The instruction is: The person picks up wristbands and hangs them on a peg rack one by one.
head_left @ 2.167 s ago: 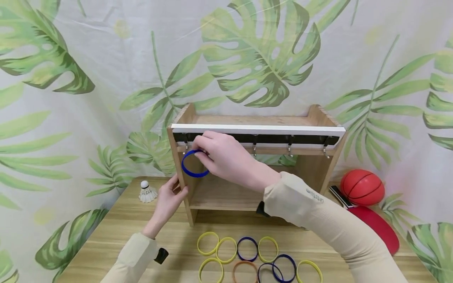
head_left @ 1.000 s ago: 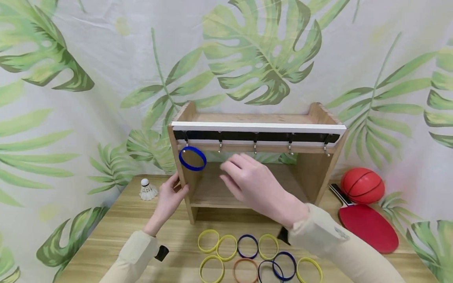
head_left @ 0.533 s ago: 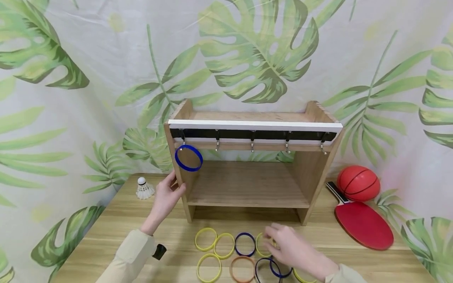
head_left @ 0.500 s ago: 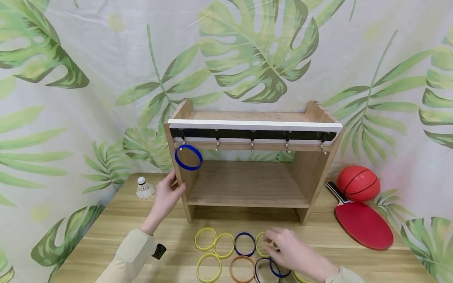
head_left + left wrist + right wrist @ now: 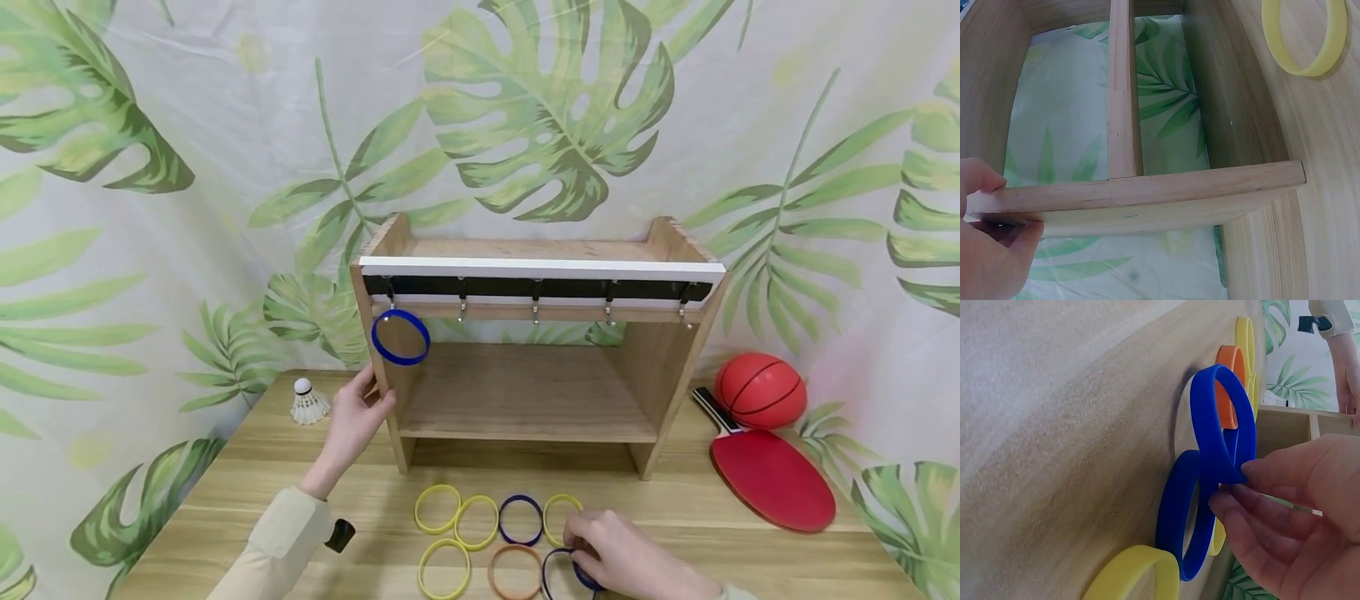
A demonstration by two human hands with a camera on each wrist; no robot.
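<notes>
My left hand (image 5: pixel 358 417) grips the left side panel (image 5: pixel 1141 199) of a wooden shelf (image 5: pixel 525 429), thumb in front and fingers behind. Low at the right, my right hand (image 5: pixel 618 550) pinches the edge of a blue wristband (image 5: pixel 1207 419) between thumb and fingertips. That band stands tilted up off the table in the right wrist view. A second blue wristband (image 5: pixel 1169 512) lies right under the fingertips, overlapping it. Another blue wristband (image 5: pixel 401 362) hangs from the leftmost hook of the black hook rail (image 5: pixel 498 287) on the shelf's front.
Around the right hand lie yellow wristbands (image 5: pixel 444 596), an orange wristband (image 5: pixel 514 547) and a dark blue wristband (image 5: pixel 521 498). A shuttlecock (image 5: pixel 309 404) stands left of the shelf. At the right are a red ball (image 5: pixel 761 390) and a red table tennis paddle (image 5: pixel 772 479).
My right hand let go of the blue wristband at the leftmost hook, then came down to the table bands and now pinches another blue one. My left hand stays on the panel.
</notes>
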